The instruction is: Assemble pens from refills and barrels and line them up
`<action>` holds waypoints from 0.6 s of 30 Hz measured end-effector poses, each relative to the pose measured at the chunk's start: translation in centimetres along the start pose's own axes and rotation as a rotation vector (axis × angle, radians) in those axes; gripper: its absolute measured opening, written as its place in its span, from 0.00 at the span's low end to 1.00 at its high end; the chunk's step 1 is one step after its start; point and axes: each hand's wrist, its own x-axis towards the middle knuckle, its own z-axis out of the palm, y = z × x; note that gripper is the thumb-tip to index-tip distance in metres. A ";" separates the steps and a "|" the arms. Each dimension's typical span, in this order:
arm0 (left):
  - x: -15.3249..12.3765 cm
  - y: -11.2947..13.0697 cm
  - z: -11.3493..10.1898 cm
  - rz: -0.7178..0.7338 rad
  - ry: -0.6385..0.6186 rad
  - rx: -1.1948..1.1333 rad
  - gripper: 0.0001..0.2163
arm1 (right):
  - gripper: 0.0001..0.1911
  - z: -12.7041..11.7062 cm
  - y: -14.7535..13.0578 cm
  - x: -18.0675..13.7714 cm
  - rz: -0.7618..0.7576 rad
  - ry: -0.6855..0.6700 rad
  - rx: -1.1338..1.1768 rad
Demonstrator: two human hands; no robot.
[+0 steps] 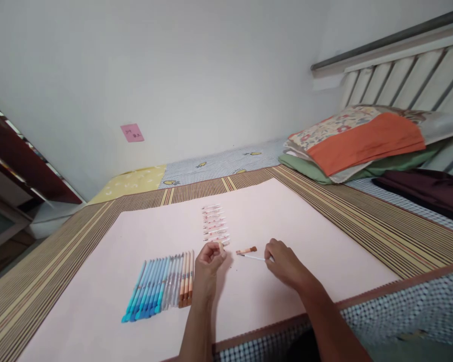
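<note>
Plain white wall (pixel 219 85) fills the upper view, above a brown-striped mat (pixel 347 216) that carries a broad pale pink sheet (pixel 305 216). Folded bedding (pixel 366 143) with an orange band is heaped at the right, near a white slatted panel (pixel 407 80). On the sheet, to the left, blue, clear and peach-and-brown pens (pixel 162 281) lie side by side in a row. Just right of these is the left hand (pixel 210 259), its thumb and fingertips pinched narrowly on a small pale piece (pixel 221 247). Beyond it runs a column of slim white-and-pink sticks (pixel 215 224). Well apart from the left, the right hand (pixel 281 259) has its fingers curled closed about the near end of a thin white rod (pixel 253 258), whose dark tip points left. Just beyond that rod lies a short brown-and-peach piece (pixel 246 250); a few dark specks (pixel 231 267) dot the sheet nearby.
</note>
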 end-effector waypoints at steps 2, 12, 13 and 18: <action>0.0 0.2 -0.2 0.023 -0.011 0.029 0.10 | 0.09 -0.2 -0.1 0.0 -0.003 -0.011 -0.007; -0.2 0.4 0.3 0.138 -0.064 0.093 0.08 | 0.11 -0.9 -2.0 -0.3 0.043 -0.057 -0.104; -0.1 0.4 0.3 0.139 -0.064 0.094 0.08 | 0.11 -1.0 -2.1 -0.3 0.042 -0.046 -0.106; 0.0 -0.1 -0.1 0.163 -0.075 0.134 0.07 | 0.09 -1.0 -1.5 -0.5 0.041 0.042 0.001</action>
